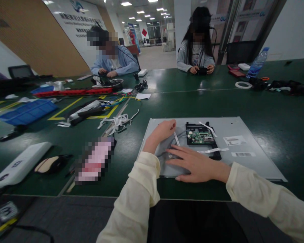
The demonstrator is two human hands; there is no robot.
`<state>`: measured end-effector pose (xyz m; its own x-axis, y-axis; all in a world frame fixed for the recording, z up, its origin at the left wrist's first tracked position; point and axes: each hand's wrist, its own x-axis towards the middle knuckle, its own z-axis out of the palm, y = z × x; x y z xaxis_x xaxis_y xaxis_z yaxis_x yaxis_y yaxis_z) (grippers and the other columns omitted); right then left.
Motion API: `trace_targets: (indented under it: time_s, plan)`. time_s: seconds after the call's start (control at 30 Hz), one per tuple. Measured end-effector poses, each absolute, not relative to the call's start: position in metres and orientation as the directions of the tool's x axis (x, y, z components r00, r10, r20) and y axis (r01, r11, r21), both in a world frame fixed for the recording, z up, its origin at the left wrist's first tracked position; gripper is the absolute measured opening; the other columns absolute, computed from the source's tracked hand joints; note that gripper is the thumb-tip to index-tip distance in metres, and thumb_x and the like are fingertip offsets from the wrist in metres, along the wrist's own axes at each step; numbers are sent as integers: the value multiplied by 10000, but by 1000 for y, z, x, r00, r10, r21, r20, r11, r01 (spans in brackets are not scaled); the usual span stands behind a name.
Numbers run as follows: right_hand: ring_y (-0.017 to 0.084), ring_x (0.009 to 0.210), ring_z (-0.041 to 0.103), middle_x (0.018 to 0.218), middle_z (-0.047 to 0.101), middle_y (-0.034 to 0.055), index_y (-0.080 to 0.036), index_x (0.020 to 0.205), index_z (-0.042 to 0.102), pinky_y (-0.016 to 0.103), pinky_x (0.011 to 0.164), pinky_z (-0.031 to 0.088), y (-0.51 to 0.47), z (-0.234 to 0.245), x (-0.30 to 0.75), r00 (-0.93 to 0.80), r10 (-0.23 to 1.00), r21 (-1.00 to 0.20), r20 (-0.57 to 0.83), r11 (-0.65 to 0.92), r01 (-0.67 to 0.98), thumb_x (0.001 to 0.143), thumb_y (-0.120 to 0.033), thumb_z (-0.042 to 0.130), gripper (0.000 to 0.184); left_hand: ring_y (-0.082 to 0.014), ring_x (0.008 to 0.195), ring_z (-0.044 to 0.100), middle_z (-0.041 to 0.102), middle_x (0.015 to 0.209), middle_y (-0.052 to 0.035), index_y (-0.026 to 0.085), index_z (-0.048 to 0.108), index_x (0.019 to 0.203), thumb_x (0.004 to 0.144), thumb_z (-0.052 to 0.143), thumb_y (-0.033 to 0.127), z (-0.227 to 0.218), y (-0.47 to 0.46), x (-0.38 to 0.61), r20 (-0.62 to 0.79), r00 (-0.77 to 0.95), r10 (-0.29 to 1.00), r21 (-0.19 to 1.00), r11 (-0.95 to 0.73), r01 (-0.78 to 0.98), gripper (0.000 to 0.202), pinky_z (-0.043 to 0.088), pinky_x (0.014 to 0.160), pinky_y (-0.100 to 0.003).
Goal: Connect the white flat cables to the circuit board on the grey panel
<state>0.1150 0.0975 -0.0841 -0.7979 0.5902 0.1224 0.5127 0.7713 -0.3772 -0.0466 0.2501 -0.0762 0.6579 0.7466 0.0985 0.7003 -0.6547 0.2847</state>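
A flat grey metal panel (233, 126), like the back of a display, lies on the table in front of me. On it sits a green circuit board (201, 136) in a black frame. My left hand (164, 131) is closed over the panel's left part, fingertips pinched at the upper end of a white tape strip (176, 139). My right hand (196, 164) lies with fingers spread on the panel's lower left part, by a grey cable (164, 143) that runs to the board. Another white tape strip (212, 150) crosses the frame beside that hand.
Left of the panel are a blurred-out phone (96, 160), a tangle of white strips (119, 122), a white device (20, 165) and a blue tray (27, 113). A tape roll (243, 85) and water bottle (258, 63) stand at the far right. Two people sit opposite.
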Motion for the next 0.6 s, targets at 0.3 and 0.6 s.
trace_targets:
  time_s: [0.3,0.6]
  plan:
    - [273,1454,175,1577,216,119,-189,1431,456,467,1176,198,98,-86,115,-773,619,-400,137,749,528,895,-521,534,635,-183,733,609,666,794,-62,157,603,969,868,457,151,-79,249,-46,92,645,759,210,-647,732,178,405,660,-265]
    - [282,1449,190,1580,205,120,-184,1421,472,464,1174,210,97,-87,116,-775,613,-413,152,752,514,898,-511,536,620,-184,702,611,672,756,-67,160,643,837,887,487,228,-74,252,-51,36,653,756,105,-653,750,178,384,637,-266]
